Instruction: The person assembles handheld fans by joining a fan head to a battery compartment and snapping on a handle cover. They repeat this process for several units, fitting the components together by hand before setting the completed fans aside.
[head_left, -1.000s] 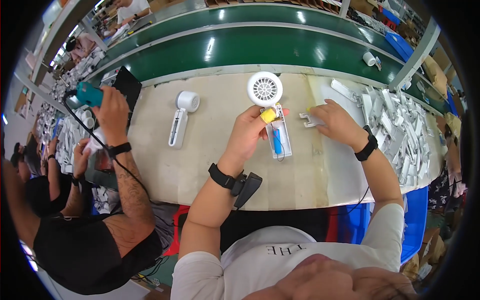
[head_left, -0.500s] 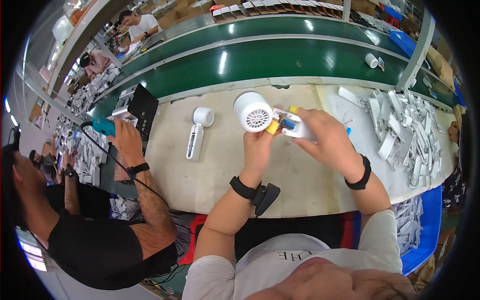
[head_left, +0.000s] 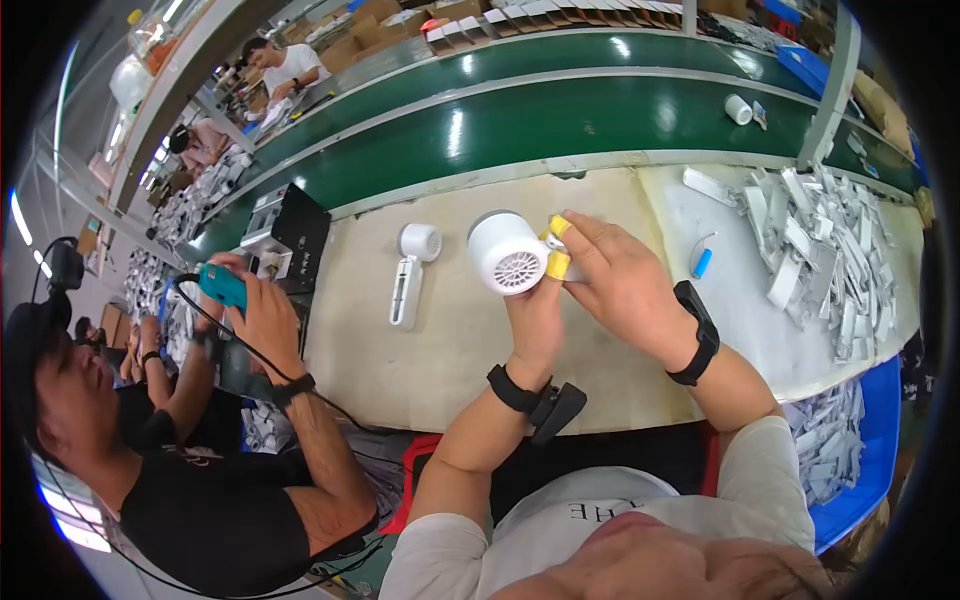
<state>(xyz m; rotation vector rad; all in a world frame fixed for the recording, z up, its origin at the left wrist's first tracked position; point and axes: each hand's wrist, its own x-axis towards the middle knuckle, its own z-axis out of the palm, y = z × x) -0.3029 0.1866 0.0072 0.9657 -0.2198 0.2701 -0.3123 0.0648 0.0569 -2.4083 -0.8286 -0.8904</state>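
Note:
My left hand [head_left: 537, 325] is closed around the underside of a white cylindrical housing [head_left: 508, 252] with a round vent grille, held above the table. Pressed close on its right side, my right hand [head_left: 628, 285] pinches the joint where a small white handle part meets the housing; its fingers cover most of that part. Yellow wraps [head_left: 558, 264] show at fingertips beside the joint. To the left stands apart a similar white handheld unit [head_left: 410, 275], a grilled head with a slotted handle. A blue battery cell [head_left: 703, 263] with a thin wire lies right of my right hand.
A pile of white plastic handle shells [head_left: 835, 260] covers the table's right end, with a blue bin [head_left: 870, 470] of more below. Behind runs a green conveyor belt [head_left: 560, 120] carrying another white head [head_left: 738, 109]. At left, a co-worker holds a corded teal tool [head_left: 222, 287] beside a black box [head_left: 298, 240].
My right hand has turned and closed in on the joint, hiding the handle part and the blue piece seen inside it. The co-worker's other hand has come up to the teal tool.

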